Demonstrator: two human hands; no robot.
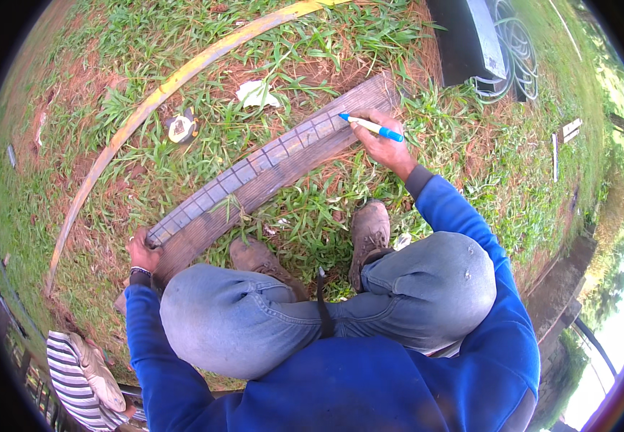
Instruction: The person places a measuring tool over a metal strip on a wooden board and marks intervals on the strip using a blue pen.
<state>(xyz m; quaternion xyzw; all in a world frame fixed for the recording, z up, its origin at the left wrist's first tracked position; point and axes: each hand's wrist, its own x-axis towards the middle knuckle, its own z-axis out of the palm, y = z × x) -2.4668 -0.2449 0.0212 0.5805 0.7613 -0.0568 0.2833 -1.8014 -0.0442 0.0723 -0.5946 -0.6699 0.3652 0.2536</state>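
Observation:
A long grey flat bar (242, 173), crossed by many dark lines at fairly even spacing, lies along a weathered, grooved wooden plank (283, 181) on the grass. My left hand (143, 250) is closed around the bar's near left end, by the plank's edge. In my right hand (385, 144) is a white and blue marker pen (374, 127), held in a pinch. Its blue tip touches or hovers just over the bar near the far right end; I cannot tell which. A yellow and black tape measure (181, 128) rests on the grass beyond the plank.
A long, worn yellow strip (155, 97) crosses the grass on the far left. A pale scrap (258, 93) lies near the plank. At the upper right stand a dark metal box section (470, 43) and coiled tubing (517, 54). Striped cloth (74, 374) shows at the lower left.

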